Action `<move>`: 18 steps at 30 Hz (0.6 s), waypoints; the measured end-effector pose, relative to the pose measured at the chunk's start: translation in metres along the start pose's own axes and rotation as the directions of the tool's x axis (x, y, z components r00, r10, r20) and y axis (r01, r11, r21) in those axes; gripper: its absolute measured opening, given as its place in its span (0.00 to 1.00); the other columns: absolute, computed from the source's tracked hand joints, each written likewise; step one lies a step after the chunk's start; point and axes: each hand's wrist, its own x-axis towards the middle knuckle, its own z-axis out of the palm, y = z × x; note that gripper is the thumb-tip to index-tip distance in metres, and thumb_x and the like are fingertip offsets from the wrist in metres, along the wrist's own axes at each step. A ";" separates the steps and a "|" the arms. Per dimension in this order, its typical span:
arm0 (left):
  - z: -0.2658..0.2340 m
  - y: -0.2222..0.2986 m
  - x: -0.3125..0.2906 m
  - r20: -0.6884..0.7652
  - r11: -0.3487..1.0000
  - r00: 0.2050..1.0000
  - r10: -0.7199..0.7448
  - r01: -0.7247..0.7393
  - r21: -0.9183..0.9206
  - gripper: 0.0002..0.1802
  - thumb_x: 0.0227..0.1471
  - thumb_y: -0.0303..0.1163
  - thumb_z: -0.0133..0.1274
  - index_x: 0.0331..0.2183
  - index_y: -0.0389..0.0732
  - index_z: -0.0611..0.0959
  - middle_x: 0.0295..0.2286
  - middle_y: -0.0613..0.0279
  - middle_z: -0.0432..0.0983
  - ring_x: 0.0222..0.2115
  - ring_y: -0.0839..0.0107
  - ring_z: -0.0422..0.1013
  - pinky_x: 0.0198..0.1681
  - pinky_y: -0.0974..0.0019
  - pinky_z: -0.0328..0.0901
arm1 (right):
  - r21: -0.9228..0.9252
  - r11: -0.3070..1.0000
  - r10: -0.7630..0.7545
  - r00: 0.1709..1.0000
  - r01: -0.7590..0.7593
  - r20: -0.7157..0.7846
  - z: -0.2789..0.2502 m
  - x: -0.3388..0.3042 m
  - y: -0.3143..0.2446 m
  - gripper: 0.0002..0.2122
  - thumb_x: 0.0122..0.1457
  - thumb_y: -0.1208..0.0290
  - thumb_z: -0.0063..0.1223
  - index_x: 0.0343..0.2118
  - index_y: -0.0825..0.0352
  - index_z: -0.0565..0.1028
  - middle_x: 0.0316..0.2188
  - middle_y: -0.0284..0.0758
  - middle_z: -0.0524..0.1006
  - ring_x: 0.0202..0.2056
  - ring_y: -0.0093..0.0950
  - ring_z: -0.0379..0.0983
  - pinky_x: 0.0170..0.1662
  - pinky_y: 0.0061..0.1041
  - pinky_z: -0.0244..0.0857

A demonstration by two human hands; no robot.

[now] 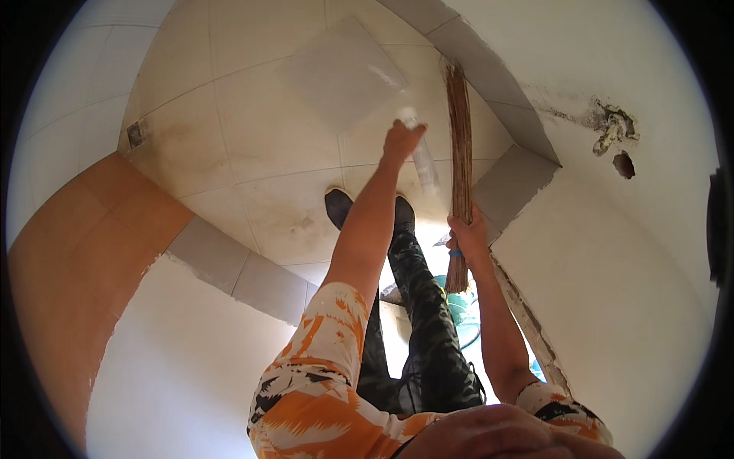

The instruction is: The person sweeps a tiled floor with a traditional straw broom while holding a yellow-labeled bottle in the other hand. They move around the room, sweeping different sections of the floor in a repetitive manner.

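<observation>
Around the near part of a stick broom [461,145], just by its blue band [456,253], the right hand [468,236] is closed; the brown bundle runs away from it to the far side, alongside the grey skirting tiles [489,73]. To the left of the broom and farther off, the left hand [405,140] grips a clear, bottle-like object [425,168], whitish at its far end and blurred along its length. Just nearer stand two dark shoes [337,206] on the beige tiled floor [260,138]. Beyond the left hand lies a grey square [336,73], and well to the left a small drain [135,135].
</observation>
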 end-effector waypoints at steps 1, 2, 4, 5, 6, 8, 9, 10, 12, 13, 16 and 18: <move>-0.002 0.002 0.024 0.021 0.998 0.999 -0.040 0.041 -0.049 0.51 0.50 0.62 0.64 0.53 0.21 0.73 0.46 0.33 0.79 0.46 0.46 0.79 0.49 0.53 0.72 | -0.034 0.999 0.015 1.000 -0.015 0.007 -0.001 0.001 0.000 0.36 0.59 0.72 0.57 0.71 0.64 0.58 0.27 0.34 0.75 0.19 0.24 0.73 0.22 0.26 0.71; -0.004 0.005 0.043 0.028 0.993 0.997 -0.072 0.074 -0.096 0.50 0.49 0.62 0.64 0.51 0.20 0.75 0.43 0.38 0.80 0.41 0.51 0.79 0.46 0.55 0.72 | -0.063 0.998 -0.011 1.000 0.011 0.009 -0.001 0.002 0.001 0.37 0.59 0.72 0.58 0.71 0.63 0.57 0.27 0.35 0.75 0.20 0.25 0.73 0.22 0.27 0.72; -0.022 0.012 0.071 0.091 0.997 0.996 0.012 -0.006 -0.070 0.41 0.48 0.63 0.64 0.37 0.26 0.84 0.30 0.46 0.81 0.31 0.55 0.78 0.39 0.56 0.71 | -0.101 0.995 0.014 0.999 -0.010 0.036 0.000 0.007 0.007 0.38 0.59 0.71 0.58 0.72 0.63 0.56 0.28 0.35 0.76 0.21 0.25 0.74 0.23 0.27 0.72; -0.031 0.016 0.076 0.130 0.998 0.991 -0.004 0.013 -0.068 0.39 0.48 0.64 0.64 0.33 0.30 0.85 0.27 0.49 0.80 0.28 0.58 0.77 0.36 0.57 0.70 | -0.134 0.991 0.005 0.999 0.000 0.033 0.001 0.011 0.011 0.39 0.59 0.70 0.58 0.73 0.63 0.54 0.29 0.37 0.77 0.21 0.26 0.75 0.24 0.28 0.73; -0.043 0.015 0.074 0.140 0.999 0.990 -0.007 0.013 -0.042 0.39 0.48 0.65 0.64 0.33 0.30 0.85 0.27 0.50 0.80 0.28 0.59 0.77 0.35 0.56 0.70 | -0.156 0.988 -0.004 1.000 0.008 0.030 0.003 0.013 0.017 0.40 0.59 0.69 0.58 0.73 0.62 0.52 0.29 0.39 0.78 0.21 0.28 0.76 0.25 0.30 0.73; -0.070 0.028 0.074 0.151 1.000 0.989 0.009 -0.009 -0.002 0.40 0.48 0.66 0.64 0.33 0.31 0.84 0.27 0.52 0.80 0.26 0.61 0.76 0.34 0.56 0.70 | -0.229 0.973 -0.031 0.999 0.033 0.016 0.013 0.020 0.030 0.42 0.59 0.68 0.58 0.75 0.61 0.48 0.30 0.43 0.80 0.22 0.31 0.78 0.26 0.31 0.74; -0.083 0.033 0.069 0.143 1.000 0.990 0.006 -0.008 0.018 0.39 0.47 0.66 0.64 0.33 0.31 0.84 0.28 0.53 0.80 0.27 0.61 0.77 0.34 0.56 0.70 | -0.278 0.960 -0.041 0.999 0.041 0.007 0.022 0.023 0.036 0.44 0.59 0.67 0.58 0.75 0.61 0.46 0.30 0.45 0.81 0.23 0.33 0.79 0.26 0.32 0.74; -0.097 0.035 0.062 0.132 0.999 0.991 0.000 -0.005 0.038 0.39 0.47 0.66 0.64 0.34 0.32 0.84 0.28 0.53 0.81 0.27 0.61 0.77 0.35 0.56 0.71 | -0.319 0.947 -0.039 0.999 0.035 -0.006 0.034 0.026 0.040 0.45 0.59 0.67 0.58 0.76 0.60 0.44 0.31 0.47 0.81 0.23 0.34 0.79 0.27 0.33 0.74; -0.134 0.034 0.044 0.011 0.993 0.997 0.077 -0.078 0.084 0.38 0.47 0.65 0.65 0.35 0.34 0.84 0.28 0.54 0.82 0.28 0.61 0.78 0.36 0.56 0.71 | -0.403 0.910 -0.077 0.996 0.091 0.050 0.068 0.032 0.042 0.45 0.60 0.67 0.55 0.76 0.60 0.39 0.34 0.55 0.82 0.34 0.49 0.83 0.39 0.45 0.76; -0.150 0.029 0.032 -0.085 0.982 0.984 0.157 -0.147 0.119 0.37 0.48 0.64 0.65 0.36 0.35 0.83 0.29 0.55 0.82 0.29 0.60 0.78 0.37 0.56 0.71 | -0.403 0.883 -0.213 0.971 0.240 0.112 0.090 0.035 0.039 0.45 0.60 0.68 0.54 0.76 0.61 0.40 0.35 0.56 0.82 0.37 0.51 0.82 0.43 0.48 0.75; -0.216 -0.001 -0.012 -0.432 0.975 0.878 0.204 -0.143 0.170 0.41 0.48 0.63 0.66 0.47 0.36 0.80 0.39 0.47 0.84 0.42 0.53 0.81 0.46 0.54 0.72 | -0.552 0.790 -0.144 0.956 0.268 0.257 0.169 0.050 0.010 0.43 0.60 0.70 0.53 0.76 0.61 0.42 0.39 0.57 0.82 0.41 0.54 0.81 0.47 0.51 0.73; -0.266 -0.035 -0.060 -0.640 0.965 0.724 0.257 -0.233 0.123 0.34 0.51 0.55 0.69 0.47 0.36 0.79 0.38 0.51 0.83 0.39 0.57 0.80 0.45 0.56 0.72 | -0.581 0.719 -0.233 0.919 0.383 0.318 0.215 0.060 -0.017 0.42 0.61 0.69 0.52 0.75 0.59 0.44 0.40 0.56 0.82 0.41 0.53 0.81 0.46 0.51 0.74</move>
